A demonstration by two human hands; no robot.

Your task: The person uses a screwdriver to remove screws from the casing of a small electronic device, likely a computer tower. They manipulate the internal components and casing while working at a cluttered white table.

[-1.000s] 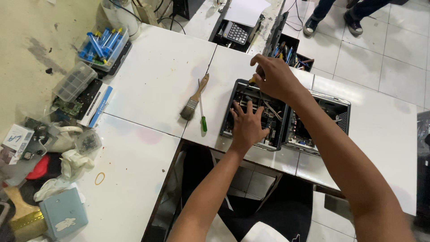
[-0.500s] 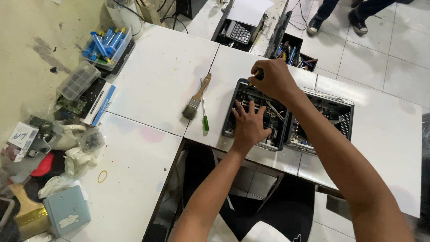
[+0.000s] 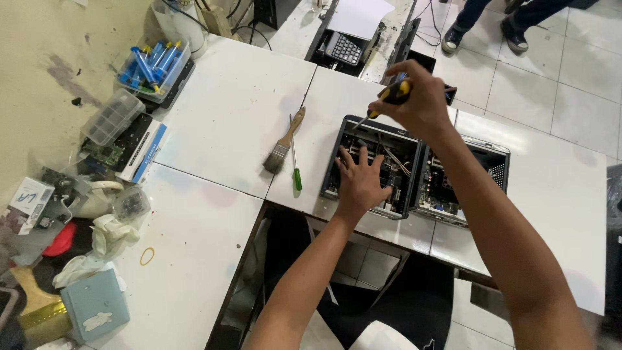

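1. The right hand (image 3: 424,104) is gripping a yellow-and-black screwdriver (image 3: 387,97), fist clenched round the handle, with the tip angling down towards the far left corner of the open computer case (image 3: 372,165).
2. The left hand (image 3: 359,181) is lying spread flat inside that case, fingers splayed over the boards and cables, holding nothing, just pressing down.
3. The case is sitting on the white table (image 3: 233,104), overhanging the near edge a little, and a second opened unit (image 3: 463,181) is touching its right side.
4. To the left, a paintbrush (image 3: 283,142) and a green-handled screwdriver (image 3: 295,162) are lying side by side on the table, well apart from either hand.
5. Risk one, as I judge it: the tip is hovering above the case rim, so a slip could send it into the board or the cables under the left fingers.
6. Risk two: the left palm is bearing on the components, and too much weight could bend something or tip the overhanging case.
7. Against half a second ago, the right hand is sitting higher and further right, the yellow handle now showing clearly where it was hidden before; the left hand is resting in much the same place.
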